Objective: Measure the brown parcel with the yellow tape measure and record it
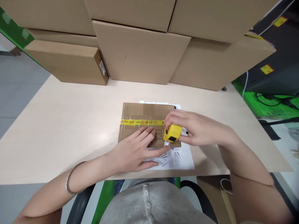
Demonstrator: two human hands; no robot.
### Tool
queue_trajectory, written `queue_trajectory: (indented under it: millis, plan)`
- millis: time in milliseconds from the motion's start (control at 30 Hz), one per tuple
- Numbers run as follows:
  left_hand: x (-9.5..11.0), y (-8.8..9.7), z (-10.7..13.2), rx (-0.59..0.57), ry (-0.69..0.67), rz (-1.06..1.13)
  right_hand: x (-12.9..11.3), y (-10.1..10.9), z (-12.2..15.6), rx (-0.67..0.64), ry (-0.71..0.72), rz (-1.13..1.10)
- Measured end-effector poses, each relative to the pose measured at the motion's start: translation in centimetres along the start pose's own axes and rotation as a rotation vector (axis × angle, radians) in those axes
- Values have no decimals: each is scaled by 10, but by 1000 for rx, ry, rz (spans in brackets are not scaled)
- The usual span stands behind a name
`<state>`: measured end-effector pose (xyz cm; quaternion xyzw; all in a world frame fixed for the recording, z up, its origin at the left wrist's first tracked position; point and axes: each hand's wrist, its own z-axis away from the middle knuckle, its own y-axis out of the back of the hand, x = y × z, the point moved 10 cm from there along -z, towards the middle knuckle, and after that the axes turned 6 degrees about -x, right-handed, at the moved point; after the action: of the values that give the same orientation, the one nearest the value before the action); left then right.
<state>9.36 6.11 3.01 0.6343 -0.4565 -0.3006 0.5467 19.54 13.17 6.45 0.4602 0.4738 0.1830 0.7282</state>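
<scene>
A small cardboard box [149, 110] lies flat in front of me, with a yellow printed tape strip [130, 122] across its top. My left hand [135, 149] rests on its near left part with fingers stretched out. One of those fingertips touches a short silvery blade end [166, 143] at the box's near edge. That blade comes from a yellow tape measure [173, 133], which my right hand [192, 127] grips over the box's right side. Under the box are white printed sheets [179, 158], partly covered by the box and my left hand.
Large cardboard boxes [140, 53] stand stacked along the back of the pale table [70, 124]. A slimmer carton [67, 63] stands at the back left. Dark equipment and cables [280, 99] are beyond the right edge. Chair armrests flank me below the front edge.
</scene>
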Motion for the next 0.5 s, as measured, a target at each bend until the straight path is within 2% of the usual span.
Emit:
queue_trajectory:
  millis: [67,133,200,267,333,400,433,500]
  plan:
    - [-6,10,2,48,38,155,-3,-11,11,7,15,-66]
    - [-21,25,9,150,89,377,2,-10,24,73,38,-158]
    - [-55,39,24,324,224,540,23,-5,36,181,1,-309]
    - [-106,41,53,537,510,635,60,-4,48,337,-122,-532]
    - [-155,17,88,664,871,768,103,-10,60,554,-284,-783]
    - [-183,-22,111,634,1168,923,131,-22,67,729,-391,-947]
    - [-188,-41,113,562,1242,1004,137,-27,66,773,-415,-993]
    - [-186,-68,100,424,1202,1184,137,-35,59,786,-417,-1044]
